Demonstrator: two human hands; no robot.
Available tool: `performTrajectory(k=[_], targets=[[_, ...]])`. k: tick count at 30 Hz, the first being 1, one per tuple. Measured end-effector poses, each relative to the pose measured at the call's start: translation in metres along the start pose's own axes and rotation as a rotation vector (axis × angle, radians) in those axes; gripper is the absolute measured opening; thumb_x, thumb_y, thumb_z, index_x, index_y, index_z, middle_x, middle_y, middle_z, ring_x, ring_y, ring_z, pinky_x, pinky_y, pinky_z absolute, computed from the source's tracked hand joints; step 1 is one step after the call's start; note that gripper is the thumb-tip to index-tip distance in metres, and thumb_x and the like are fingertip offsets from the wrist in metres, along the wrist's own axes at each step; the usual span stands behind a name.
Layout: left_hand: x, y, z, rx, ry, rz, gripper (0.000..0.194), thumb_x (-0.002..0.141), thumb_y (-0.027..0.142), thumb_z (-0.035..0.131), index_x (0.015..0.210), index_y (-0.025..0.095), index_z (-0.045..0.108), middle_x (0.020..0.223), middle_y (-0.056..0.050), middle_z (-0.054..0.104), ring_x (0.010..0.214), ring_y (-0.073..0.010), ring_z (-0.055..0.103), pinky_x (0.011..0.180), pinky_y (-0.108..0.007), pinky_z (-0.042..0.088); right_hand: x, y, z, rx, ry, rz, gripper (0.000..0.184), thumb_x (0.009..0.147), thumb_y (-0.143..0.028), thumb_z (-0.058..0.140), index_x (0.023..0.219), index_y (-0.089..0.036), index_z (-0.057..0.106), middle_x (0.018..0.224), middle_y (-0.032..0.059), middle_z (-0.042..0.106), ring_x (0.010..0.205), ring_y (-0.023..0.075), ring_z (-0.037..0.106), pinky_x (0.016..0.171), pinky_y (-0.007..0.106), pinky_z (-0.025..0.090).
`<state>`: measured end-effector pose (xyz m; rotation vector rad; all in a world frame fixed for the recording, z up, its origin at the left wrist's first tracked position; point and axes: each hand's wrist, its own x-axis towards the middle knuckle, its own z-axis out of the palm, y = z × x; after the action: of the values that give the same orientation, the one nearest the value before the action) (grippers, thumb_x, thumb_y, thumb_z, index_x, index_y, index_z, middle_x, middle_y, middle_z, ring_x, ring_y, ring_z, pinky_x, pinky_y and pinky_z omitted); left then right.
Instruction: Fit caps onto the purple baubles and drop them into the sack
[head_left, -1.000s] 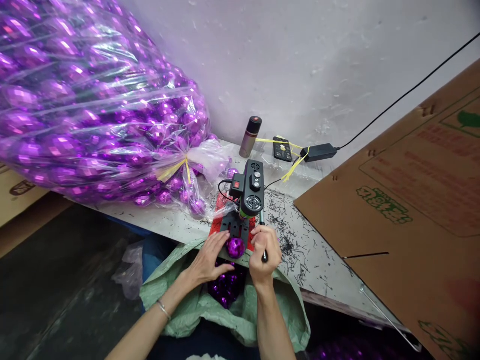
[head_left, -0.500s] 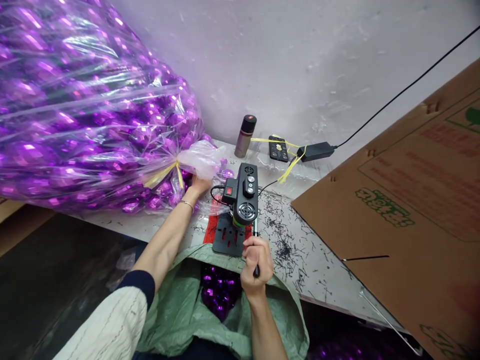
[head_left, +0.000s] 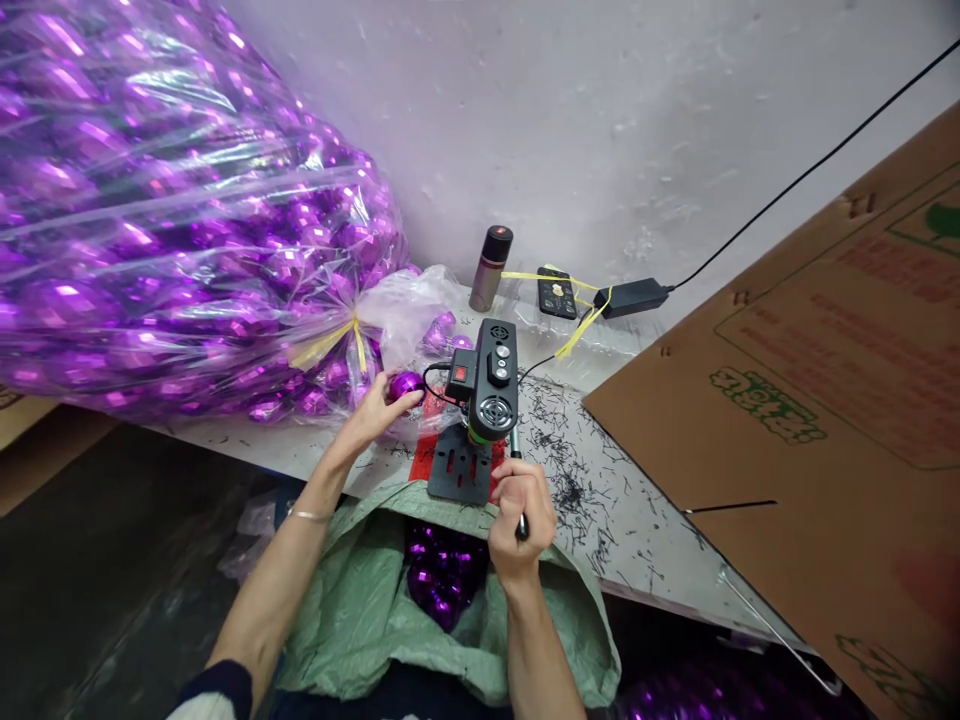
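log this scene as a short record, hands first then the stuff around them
left hand: holding a purple ball
right hand: gripping the black handle of the machine
machine: black, slotted base plate over red material
left side: large clear bag of purple balls, tied with yellow
front: open green sack, purple balls inside
right side: cardboard box
back: bottle, black adapter

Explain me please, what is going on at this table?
A person is working bare-handed at a small black machine on the table. The left hand holds a shiny purple ball just left of the machine, while the right hand is closed around the black lever handle. An open green sack with more purple balls inside is at the near edge. A large clear bag of such balls, tied with yellow, lies at the left.
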<state>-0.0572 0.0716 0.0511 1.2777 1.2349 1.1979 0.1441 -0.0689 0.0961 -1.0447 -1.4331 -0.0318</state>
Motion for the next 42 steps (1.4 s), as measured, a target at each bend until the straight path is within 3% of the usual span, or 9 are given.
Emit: performTrajectory(k=[4,7,11,15,19,23,27,34,42], targets=[[-0.059,-0.001,0.006,-0.377,-0.056,-0.155,0.063,0.083,0.055,0.071,0.133,0.02,0.056,0.116,-0.01,0.07,0.083,-0.0191,0.07,0.065,-0.028,0.056,0.015,-0.006,-0.001,0.012,0.015,0.038,0.032,0.097,-0.008,0.044,0.068,-0.022,0.049,0.067,-0.0011,0.055,0.069,0.0142,0.06,0.06,0.029,0.044],[-0.084,-0.012,0.021,-0.483,-0.112,-0.224,0.06,0.083,0.054,0.072,0.131,0.023,0.057,0.118,-0.011,0.071,0.088,-0.0213,0.072,0.07,-0.032,0.059,0.022,-0.008,-0.002,0.009,0.015,0.037,0.034,0.098,-0.009,0.045,0.067,-0.022,0.049,0.066,-0.0011,0.055,0.068,0.0139,0.059,0.059,0.029,0.043],[-0.091,-0.03,0.044,-0.533,-0.057,-0.271,0.058,0.079,0.05,0.078,0.125,0.025,0.055,0.125,-0.009,0.07,0.102,-0.0232,0.072,0.085,-0.037,0.061,0.023,-0.008,-0.003,-0.012,-0.007,0.021,0.033,0.099,-0.01,0.044,0.068,-0.022,0.05,0.066,-0.0011,0.055,0.068,0.0137,0.059,0.059,0.029,0.043],[-0.084,-0.042,0.06,-0.46,0.036,-0.29,0.062,0.075,0.052,0.081,0.122,0.024,0.052,0.11,-0.006,0.073,0.095,-0.0212,0.074,0.086,-0.037,0.061,0.021,-0.008,-0.004,-0.03,-0.025,-0.012,0.032,0.098,-0.009,0.044,0.07,-0.022,0.05,0.067,-0.0011,0.056,0.067,0.0135,0.059,0.06,0.029,0.044],[-0.081,-0.049,0.07,-0.31,0.084,-0.184,0.06,0.079,0.056,0.076,0.122,0.023,0.05,0.106,-0.007,0.072,0.099,-0.0226,0.073,0.09,-0.038,0.059,0.02,-0.007,-0.006,-0.028,-0.036,-0.031,0.03,0.097,-0.008,0.044,0.072,-0.022,0.051,0.069,-0.0008,0.057,0.068,0.013,0.059,0.062,0.028,0.046],[-0.082,-0.053,0.082,-0.177,0.072,-0.017,0.055,0.081,0.054,0.075,0.119,0.022,0.05,0.112,-0.009,0.069,0.106,-0.0231,0.07,0.095,-0.04,0.056,0.018,-0.007,-0.006,-0.028,-0.05,-0.031,0.029,0.097,-0.008,0.043,0.072,-0.022,0.053,0.069,-0.0003,0.058,0.068,0.0138,0.06,0.063,0.028,0.048],[-0.085,-0.06,0.093,-0.094,0.076,0.054,0.054,0.084,0.049,0.074,0.123,0.022,0.05,0.121,-0.011,0.065,0.107,-0.0232,0.069,0.095,-0.04,0.057,0.015,-0.006,-0.007,-0.035,-0.059,-0.033,0.029,0.097,-0.008,0.043,0.074,-0.022,0.053,0.07,-0.0001,0.058,0.069,0.0139,0.061,0.062,0.028,0.048],[-0.087,-0.065,0.096,0.336,0.044,0.313,0.056,0.087,0.039,0.073,0.136,0.02,0.052,0.133,-0.014,0.063,0.127,-0.0306,0.061,0.108,-0.049,0.05,0.014,-0.006,-0.008,-0.04,-0.066,-0.043,0.028,0.096,-0.007,0.043,0.075,-0.022,0.053,0.071,0.0002,0.059,0.07,0.0136,0.061,0.063,0.027,0.049],[-0.081,-0.067,0.097,0.406,-0.06,0.361,0.054,0.085,0.033,0.073,0.135,0.021,0.056,0.129,-0.011,0.069,0.12,-0.0302,0.066,0.104,-0.048,0.054,0.014,-0.006,-0.008,-0.037,-0.058,-0.029,0.027,0.097,-0.01,0.043,0.076,-0.021,0.057,0.072,0.0011,0.062,0.07,0.015,0.063,0.063,0.029,0.049]])
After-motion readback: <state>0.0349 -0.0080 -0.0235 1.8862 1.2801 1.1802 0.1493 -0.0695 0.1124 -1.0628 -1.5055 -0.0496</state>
